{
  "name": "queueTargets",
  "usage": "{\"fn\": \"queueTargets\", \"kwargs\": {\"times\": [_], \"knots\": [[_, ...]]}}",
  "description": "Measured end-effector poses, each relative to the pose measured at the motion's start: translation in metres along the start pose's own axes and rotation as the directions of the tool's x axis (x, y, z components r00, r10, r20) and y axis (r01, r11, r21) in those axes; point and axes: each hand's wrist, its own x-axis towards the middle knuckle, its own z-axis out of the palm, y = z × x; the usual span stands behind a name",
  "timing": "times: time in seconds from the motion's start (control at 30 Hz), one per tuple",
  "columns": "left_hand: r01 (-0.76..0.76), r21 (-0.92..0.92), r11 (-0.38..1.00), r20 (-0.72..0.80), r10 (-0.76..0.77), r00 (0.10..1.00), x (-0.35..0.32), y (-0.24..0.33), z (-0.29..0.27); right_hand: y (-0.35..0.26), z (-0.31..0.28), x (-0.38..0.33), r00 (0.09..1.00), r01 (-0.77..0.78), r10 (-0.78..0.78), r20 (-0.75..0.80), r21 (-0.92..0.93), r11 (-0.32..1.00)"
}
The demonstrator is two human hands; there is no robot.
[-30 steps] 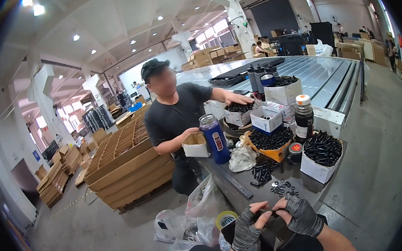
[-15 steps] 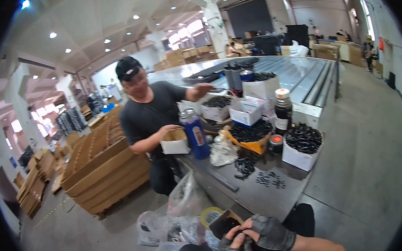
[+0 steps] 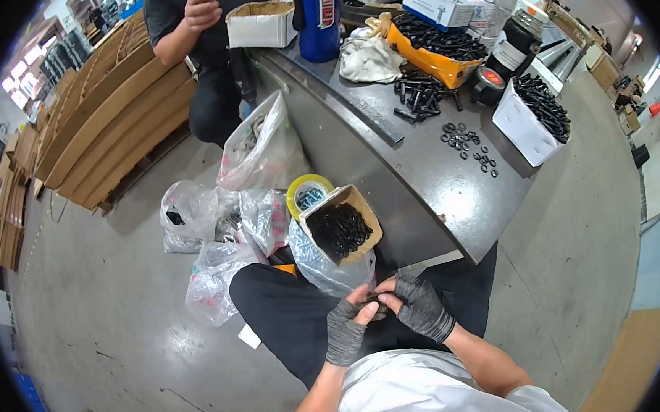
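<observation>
In fingerless grey gloves, my left hand [image 3: 347, 327] and right hand [image 3: 419, 304] meet above my lap. Both are closed, fingertips together around a small dark part [image 3: 377, 301], mostly hidden by the fingers. Just beyond them an open cardboard box [image 3: 366, 203] holds many small black parts [image 3: 338, 232]. On the grey table, small black rings [image 3: 463, 137] lie scattered beside a heap of black cylindrical parts [image 3: 422, 96]. More such parts fill a white box [image 3: 522, 130] and an orange-lined box [image 3: 430, 57].
Clear plastic bags [image 3: 261, 153] and a yellow tape roll [image 3: 296, 187] sit left of the table [image 3: 452, 197]. A blue bottle [image 3: 319, 23], white cloth [image 3: 369, 56] and dark jar [image 3: 514, 44] stand or lie on it. Across, a co-worker's hand [image 3: 203, 10] is raised near a white box [image 3: 260, 29].
My view has tilted down, bringing my lap and forearms into sight. My hands still meet at the fingertips. The co-worker's hand has left the tabletop items and is now raised near the chest.
</observation>
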Motion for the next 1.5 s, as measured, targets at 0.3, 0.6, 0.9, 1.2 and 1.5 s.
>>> {"fn": "queueTargets", "kwargs": {"times": [0.3, 0.6, 0.9, 1.2, 1.5], "knots": [[0.135, -0.771, 0.623, -0.053, -0.273, 0.961, 0.022, -0.016, -0.02, 0.02, 0.03, 0.089, 0.953, 0.086, -0.15, -0.263, -0.239, 0.967], [0.169, -0.796, 0.581, 0.007, -0.269, 0.963, 0.032, -0.015, -0.026, 0.079, 0.059, 0.158, 0.892, 0.283, -0.418, -0.173, -0.51, 0.813], [0.189, -0.815, 0.548, 0.035, -0.279, 0.96, 0.033, -0.008, -0.027, 0.096, 0.07, 0.171, 0.961, 0.126, -0.253, -0.114, -0.632, 0.765], [0.191, -0.799, 0.57, 0.047, -0.258, 0.965, 0.031, -0.012, -0.028, 0.099, 0.067, 0.164, 0.983, 0.135, -0.183, -0.021, -0.594, 0.793], [0.177, -0.78, 0.6, 0.039, -0.236, 0.971, 0.026, -0.015, -0.022, 0.091, 0.059, 0.153, 0.952, 0.187, -0.283, -0.121, -0.503, 0.844]]}}
